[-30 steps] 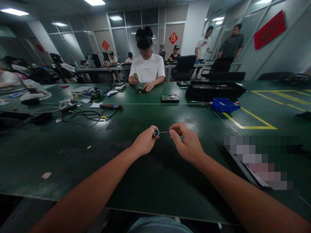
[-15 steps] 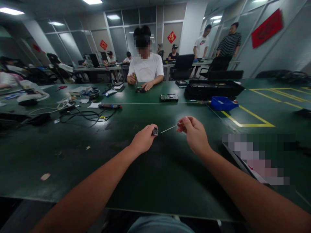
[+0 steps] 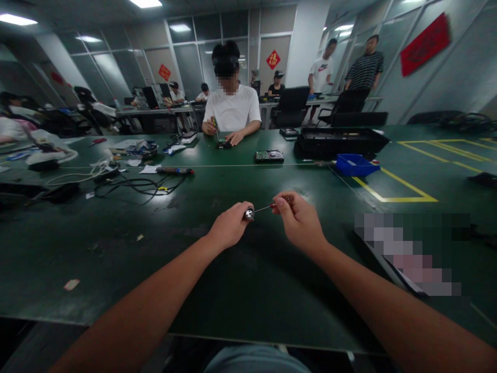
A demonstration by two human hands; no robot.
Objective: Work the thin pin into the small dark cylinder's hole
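My left hand [image 3: 230, 227] is wrapped round a dark cylinder with a silver-rimmed round end [image 3: 249, 213] that faces me. Most of its body is hidden by the fingers. My right hand [image 3: 301, 220] grips a thin screwdriver [image 3: 264, 208] with a reddish handle, its metal shaft pointing left. The shaft's tip meets the rim of the cylinder's end; whether it is inside or just against the edge I cannot tell. Both hands are held above the green table [image 3: 248, 290].
Beyond my hands lie a hard drive [image 3: 269, 156], a blue bin [image 3: 357, 165] and a long black tray [image 3: 341, 142]. A corded tool [image 3: 174, 170] and cables [image 3: 135, 187] are at left. Opposite, a person in a white shirt [image 3: 233, 109] works with a screwdriver.
My right hand drew the screwdriver away to the right and up, then brought it back to the cylinder's end. My left hand has stayed nearly in place, with the cylinder's end turning slightly.
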